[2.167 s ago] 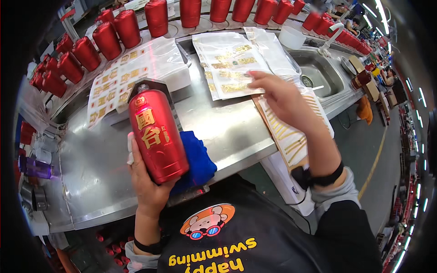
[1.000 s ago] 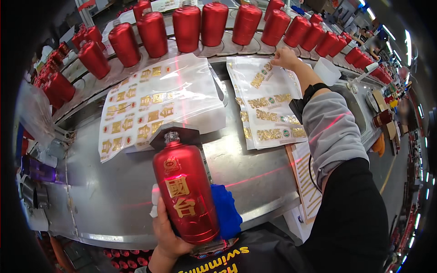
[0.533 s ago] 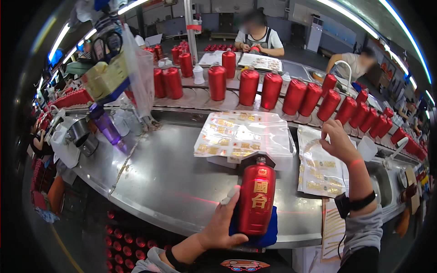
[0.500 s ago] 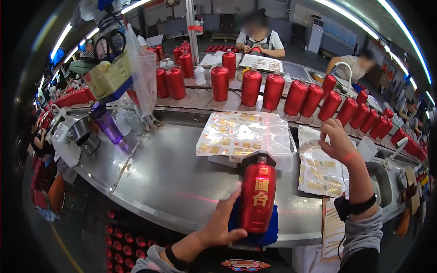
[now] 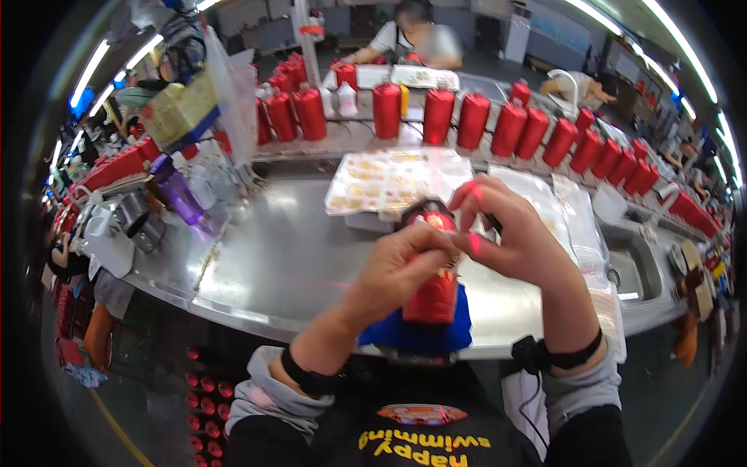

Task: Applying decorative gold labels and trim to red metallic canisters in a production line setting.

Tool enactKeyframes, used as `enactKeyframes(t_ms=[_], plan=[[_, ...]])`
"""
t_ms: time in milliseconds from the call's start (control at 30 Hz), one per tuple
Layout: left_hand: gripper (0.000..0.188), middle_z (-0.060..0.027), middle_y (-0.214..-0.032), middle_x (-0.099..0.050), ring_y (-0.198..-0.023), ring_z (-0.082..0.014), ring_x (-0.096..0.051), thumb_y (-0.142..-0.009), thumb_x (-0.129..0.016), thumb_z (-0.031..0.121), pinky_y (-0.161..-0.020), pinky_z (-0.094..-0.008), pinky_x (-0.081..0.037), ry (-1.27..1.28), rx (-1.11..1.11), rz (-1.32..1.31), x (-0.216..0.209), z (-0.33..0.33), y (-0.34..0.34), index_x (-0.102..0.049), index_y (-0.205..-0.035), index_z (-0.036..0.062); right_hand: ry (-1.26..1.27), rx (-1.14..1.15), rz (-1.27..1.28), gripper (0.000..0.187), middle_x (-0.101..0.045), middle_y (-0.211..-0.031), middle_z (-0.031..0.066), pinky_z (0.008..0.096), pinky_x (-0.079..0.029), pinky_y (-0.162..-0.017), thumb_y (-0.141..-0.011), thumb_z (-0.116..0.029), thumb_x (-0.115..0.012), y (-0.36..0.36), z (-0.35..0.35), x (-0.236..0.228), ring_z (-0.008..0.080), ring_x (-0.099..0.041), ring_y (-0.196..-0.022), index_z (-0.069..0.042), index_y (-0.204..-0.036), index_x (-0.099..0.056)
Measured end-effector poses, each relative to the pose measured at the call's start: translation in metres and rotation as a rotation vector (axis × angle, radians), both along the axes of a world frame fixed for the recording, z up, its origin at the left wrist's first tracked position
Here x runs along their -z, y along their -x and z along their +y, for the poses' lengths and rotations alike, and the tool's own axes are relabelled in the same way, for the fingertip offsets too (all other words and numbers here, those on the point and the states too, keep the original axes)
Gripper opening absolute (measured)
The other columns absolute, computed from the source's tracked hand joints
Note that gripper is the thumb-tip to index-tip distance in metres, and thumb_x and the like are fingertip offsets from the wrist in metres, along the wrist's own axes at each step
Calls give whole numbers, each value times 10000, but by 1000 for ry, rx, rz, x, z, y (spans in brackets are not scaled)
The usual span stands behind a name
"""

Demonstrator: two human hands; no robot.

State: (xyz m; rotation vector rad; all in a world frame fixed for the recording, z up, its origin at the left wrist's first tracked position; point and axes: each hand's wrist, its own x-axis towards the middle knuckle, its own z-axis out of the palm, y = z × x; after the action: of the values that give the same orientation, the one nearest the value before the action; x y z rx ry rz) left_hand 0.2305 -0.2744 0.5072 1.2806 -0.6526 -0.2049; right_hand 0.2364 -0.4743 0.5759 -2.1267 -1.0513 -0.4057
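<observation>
A red bottle (image 5: pixel 430 302) with gold characters lies tilted on a blue cloth (image 5: pixel 383 335) at the bench's near edge, its neck end at a dark rest (image 5: pixel 420 205). Across the bottle's front, my left hand (image 5: pixel 389 272) is closed, thumb and fingertips pressed together. A small pale bit shows at those fingertips, too small to name. My right hand (image 5: pixel 517 229) is curled close by, thumb and fingertips near the left fingertips; what they pinch is hidden. Both hands cover the bottle's middle. Just beyond is a stack of clear-covered sheets (image 5: pixel 369 177) with gold stickers.
Several red bottles (image 5: pixel 510 131) line the conveyor behind the metal bench (image 5: pixel 272 249). A purple bottle (image 5: pixel 177 187) stands at left, a sink (image 5: pixel 634 268) at right. More sticker sheets (image 5: pixel 537 191) lie beyond my right hand. A person (image 5: pixel 416 39) sits across the conveyor.
My right hand has come from the sheets at right to the bottle. My left hand has moved from the bottle's side to its front and closed. The view has shifted.
</observation>
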Motion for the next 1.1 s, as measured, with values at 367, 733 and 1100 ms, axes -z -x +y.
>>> enactKeyframes(t_ms=[367,733,1100], plan=[[95,-14,-898,-623,-840,-72,-564,-929,-557,49,-773,-242,-471,-205,43,8,-7,25,14,-609,-998,8,-90,-54,268,224,-580,-1117,89,297,-440,-872,-895,-223,-699,15,0,42,162,-551,-1002,-26,-943,-604],[101,33,-828,-575,-761,-40,-526,-924,-614,139,-680,-208,-429,-461,207,175,21,47,4,-584,-959,49,-222,117,408,121,-565,-1076,59,233,-406,-777,-876,-92,-675,47,-13,69,85,-495,-880,-33,-847,-573],[115,51,-791,-531,-721,-21,-467,-919,-626,152,-624,-195,-390,-483,36,148,53,53,-8,-562,-930,57,-480,304,573,140,-595,-1008,62,252,-432,-785,-916,-110,-636,51,-22,137,114,-530,-880,1,-840,-598]])
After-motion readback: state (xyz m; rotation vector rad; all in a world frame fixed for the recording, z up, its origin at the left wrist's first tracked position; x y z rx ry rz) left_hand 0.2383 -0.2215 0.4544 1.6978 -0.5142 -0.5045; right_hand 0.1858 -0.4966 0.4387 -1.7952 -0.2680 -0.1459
